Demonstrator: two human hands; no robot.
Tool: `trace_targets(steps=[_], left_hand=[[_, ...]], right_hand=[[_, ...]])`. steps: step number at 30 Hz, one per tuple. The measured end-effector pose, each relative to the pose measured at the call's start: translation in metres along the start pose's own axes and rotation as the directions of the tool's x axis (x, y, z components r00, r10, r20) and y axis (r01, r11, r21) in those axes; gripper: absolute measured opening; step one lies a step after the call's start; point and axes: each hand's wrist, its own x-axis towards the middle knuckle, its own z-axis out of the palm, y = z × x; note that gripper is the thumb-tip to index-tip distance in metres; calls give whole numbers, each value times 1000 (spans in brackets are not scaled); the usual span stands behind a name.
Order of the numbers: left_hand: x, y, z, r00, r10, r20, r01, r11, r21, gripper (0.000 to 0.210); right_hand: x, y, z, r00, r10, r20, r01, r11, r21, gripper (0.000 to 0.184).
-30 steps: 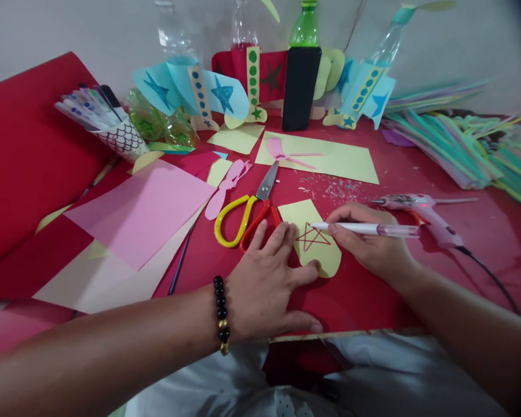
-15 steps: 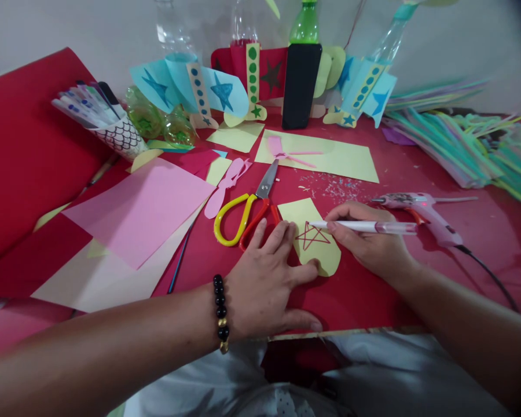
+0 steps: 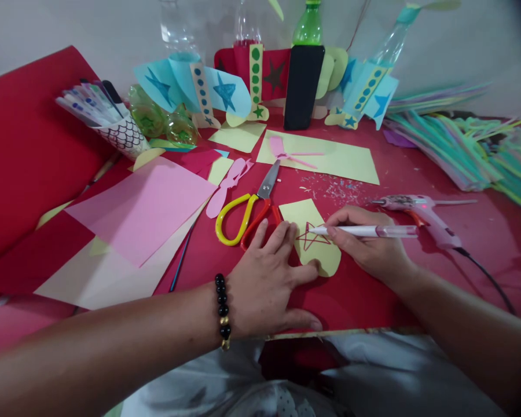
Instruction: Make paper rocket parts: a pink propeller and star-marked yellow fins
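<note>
A pale yellow piece of paper (image 3: 327, 260) with one rounded end lies on the red table, and a red-brown star outline (image 3: 305, 238) is drawn on it. My left hand (image 3: 271, 278) rests flat with fingers spread, its fingertips touching the paper's left side. In my right hand (image 3: 369, 246) is a white felt-tip pen (image 3: 364, 231), gripped between thumb and fingers, its tip at the upper part of the star. Scissors (image 3: 267, 184) with one yellow and one red handle lie just beyond my left fingers, the red handle partly hidden by them.
A pink glue gun (image 3: 421, 211) with a lit red light lies at right, its cord trailing forward. Pink paper (image 3: 147, 202) covers the left side. Behind stand a pen cup (image 3: 124, 133), decorated bottles (image 3: 308, 26) and a black phone (image 3: 304, 87). Pipe cleaners (image 3: 451, 150) are heaped at back right.
The pen tip has moved slightly down and right from the star's top point. My left hand stays in place on the paper. The whole view has shifted a little.
</note>
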Motion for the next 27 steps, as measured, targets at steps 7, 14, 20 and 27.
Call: trace_targets(steps=[7, 14, 20, 27], left_hand=[[-1, 0, 2, 1000, 1, 0, -1, 1000, -5, 77], [-1, 0, 2, 1000, 0, -5, 0, 1000, -20, 76], [-1, 0, 0, 1000, -5, -1, 5, 1000, -8, 76], [0, 0, 0, 1000, -6, 1, 6, 1000, -17, 75]], right_hand=[[0, -2, -1, 1000, -13, 17, 13, 1000, -9, 7], [0, 0, -1, 1000, 19, -19, -19, 1000, -7, 7], [1, -1, -1, 999, 24, -37, -25, 1000, -13, 6], [1, 0, -1, 999, 31, -45, -30, 1000, 7, 6]])
